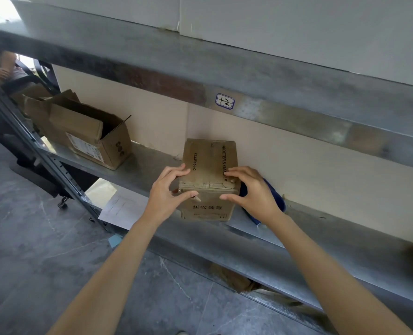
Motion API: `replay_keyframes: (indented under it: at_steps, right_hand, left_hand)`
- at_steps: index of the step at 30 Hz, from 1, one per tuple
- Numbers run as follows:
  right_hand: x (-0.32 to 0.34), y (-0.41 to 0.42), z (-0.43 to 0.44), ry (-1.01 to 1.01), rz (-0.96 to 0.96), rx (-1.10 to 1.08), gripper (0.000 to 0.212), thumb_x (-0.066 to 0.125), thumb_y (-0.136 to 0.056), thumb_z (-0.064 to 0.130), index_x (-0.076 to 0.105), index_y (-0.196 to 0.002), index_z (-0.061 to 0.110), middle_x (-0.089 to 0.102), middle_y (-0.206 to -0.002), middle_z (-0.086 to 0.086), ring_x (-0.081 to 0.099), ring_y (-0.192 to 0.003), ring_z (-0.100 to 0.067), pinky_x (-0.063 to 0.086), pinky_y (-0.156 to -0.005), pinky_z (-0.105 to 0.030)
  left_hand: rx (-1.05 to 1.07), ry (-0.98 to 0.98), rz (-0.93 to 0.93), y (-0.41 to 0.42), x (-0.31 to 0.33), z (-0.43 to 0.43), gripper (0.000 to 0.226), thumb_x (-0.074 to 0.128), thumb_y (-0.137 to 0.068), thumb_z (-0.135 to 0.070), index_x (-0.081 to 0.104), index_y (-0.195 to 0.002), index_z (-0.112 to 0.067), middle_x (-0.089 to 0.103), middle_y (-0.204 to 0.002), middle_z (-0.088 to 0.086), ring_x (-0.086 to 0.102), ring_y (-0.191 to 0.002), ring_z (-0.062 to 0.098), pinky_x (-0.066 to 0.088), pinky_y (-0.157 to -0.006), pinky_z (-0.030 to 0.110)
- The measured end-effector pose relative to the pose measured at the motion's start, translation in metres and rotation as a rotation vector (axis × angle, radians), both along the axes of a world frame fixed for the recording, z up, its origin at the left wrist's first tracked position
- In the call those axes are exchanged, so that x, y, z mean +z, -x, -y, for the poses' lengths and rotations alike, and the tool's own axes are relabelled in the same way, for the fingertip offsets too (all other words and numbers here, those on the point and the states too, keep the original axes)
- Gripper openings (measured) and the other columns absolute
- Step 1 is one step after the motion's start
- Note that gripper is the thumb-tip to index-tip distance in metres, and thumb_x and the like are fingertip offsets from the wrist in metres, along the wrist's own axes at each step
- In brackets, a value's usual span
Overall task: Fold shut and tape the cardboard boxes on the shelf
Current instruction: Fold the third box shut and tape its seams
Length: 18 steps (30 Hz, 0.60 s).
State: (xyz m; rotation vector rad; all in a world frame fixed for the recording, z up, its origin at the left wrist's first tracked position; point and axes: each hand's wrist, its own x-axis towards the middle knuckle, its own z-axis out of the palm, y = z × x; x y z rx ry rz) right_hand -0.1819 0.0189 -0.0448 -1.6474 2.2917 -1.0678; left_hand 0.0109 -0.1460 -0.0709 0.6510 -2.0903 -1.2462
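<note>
The box (pixel 210 163) sits on the shelf (pixel 147 170), left grip (pixel 168 193) and right grip (pixel 252 189) curled over its front top edge; press flaps flush before reaching for the blue tool (pixel 279 204), perhaps tape.

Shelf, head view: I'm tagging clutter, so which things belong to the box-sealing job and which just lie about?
Job: small box, gripped by left hand and right hand; open box; blue object, possibly the tape tool.
Lying about: paper sheet; blue note on floor; shelf label.
</note>
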Motion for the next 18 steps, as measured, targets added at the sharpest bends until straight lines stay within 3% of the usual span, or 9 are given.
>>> replay_keyframes:
  at_steps: [4, 7, 10, 13, 15, 18]
  right_hand:
    - [-0.009, -0.006, 0.002, 0.124, 0.014, -0.05, 0.051, 0.079, -0.076, 0.036, 0.068, -0.119, 0.011, 0.063, -0.121, 0.003, 0.053, -0.114, -0.009, 0.047, -0.096, -0.027]
    - [-0.01, -0.007, 0.002, 0.125, 0.009, -0.059, 0.053, 0.081, -0.074, 0.039, 0.068, -0.118, 0.012, 0.062, -0.121, 0.005, 0.052, -0.115, -0.007, 0.047, -0.096, -0.025]
    - [-0.009, -0.014, 0.008, 0.102, -0.03, -0.136, 0.061, 0.082, -0.068, 0.05, 0.067, -0.115, 0.014, 0.06, -0.119, 0.005, 0.044, -0.108, 0.003, 0.036, -0.088, -0.006]
    - [-0.01, -0.021, 0.013, 0.133, -0.076, -0.209, 0.055, 0.084, -0.069, 0.044, 0.068, -0.109, 0.011, 0.061, -0.113, -0.001, 0.032, -0.098, 0.014, 0.031, -0.079, 0.004]
    - [-0.01, -0.022, 0.012, 0.131, -0.075, -0.214, 0.054, 0.084, -0.07, 0.044, 0.067, -0.11, 0.012, 0.061, -0.114, 0.0, 0.031, -0.097, 0.014, 0.032, -0.078, 0.003]
    - [-0.01, -0.025, 0.013, 0.12, -0.1, -0.234, 0.055, 0.077, -0.074, 0.054, 0.065, -0.109, 0.013, 0.059, -0.114, 0.002, 0.028, -0.096, 0.012, 0.037, -0.074, -0.012]
  left_hand:
    - [0.031, -0.011, -0.024, 0.002, -0.005, -0.004, 0.062, 0.079, -0.072, -0.039, 0.062, -0.128, -0.019, 0.051, -0.132, -0.009, 0.047, -0.131, 0.012, 0.061, -0.084, 0.043]
    - [0.047, 0.013, -0.002, 0.002, -0.004, -0.006, 0.069, 0.081, -0.068, -0.048, 0.06, -0.128, -0.021, 0.05, -0.132, -0.01, 0.046, -0.131, 0.008, 0.06, -0.087, 0.044]
    - [0.122, 0.06, -0.005, 0.008, -0.003, -0.013, 0.069, 0.086, -0.066, -0.047, 0.061, -0.124, -0.02, 0.052, -0.129, -0.011, 0.046, -0.128, 0.001, 0.056, -0.093, 0.042]
    - [0.184, 0.086, -0.013, 0.012, -0.003, -0.018, 0.064, 0.088, -0.066, -0.041, 0.062, -0.121, -0.021, 0.054, -0.128, -0.012, 0.048, -0.125, 0.0, 0.054, -0.096, 0.038]
    - [0.171, 0.079, 0.001, 0.011, -0.002, -0.018, 0.064, 0.087, -0.067, -0.045, 0.061, -0.12, -0.022, 0.053, -0.128, -0.013, 0.048, -0.126, 0.001, 0.053, -0.098, 0.037]
    - [0.173, 0.051, 0.005, 0.011, 0.001, -0.022, 0.067, 0.079, -0.066, -0.059, 0.062, -0.118, -0.021, 0.054, -0.128, -0.012, 0.049, -0.127, 0.001, 0.049, -0.099, 0.033]
